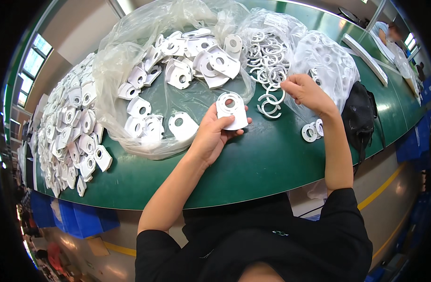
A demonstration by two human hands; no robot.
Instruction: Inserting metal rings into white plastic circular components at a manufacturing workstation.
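In my left hand (213, 134) is a white plastic plate (234, 123) with a round hole in its ringed end; thumb on top, fingers beneath. My right hand (310, 94) is raised to the right, its fingers pinched together, next to a pile of white C-shaped rings (268, 51). Whatever lies between those fingertips is too small or hidden to tell. Similar white plates (179, 74) lie heaped in an opened clear plastic bag (117, 66) beyond my left hand. A few of them, such as a single plate (182, 124), rest close to my left wrist.
A large heap of white plates (67, 136) covers the left of the green table (253, 164). Right of the C-shaped rings are a filled clear bag (326, 58), small round discs (310, 133), a black bag (360, 117) and a long white strip (365, 58). Another person (382, 33) is far right.
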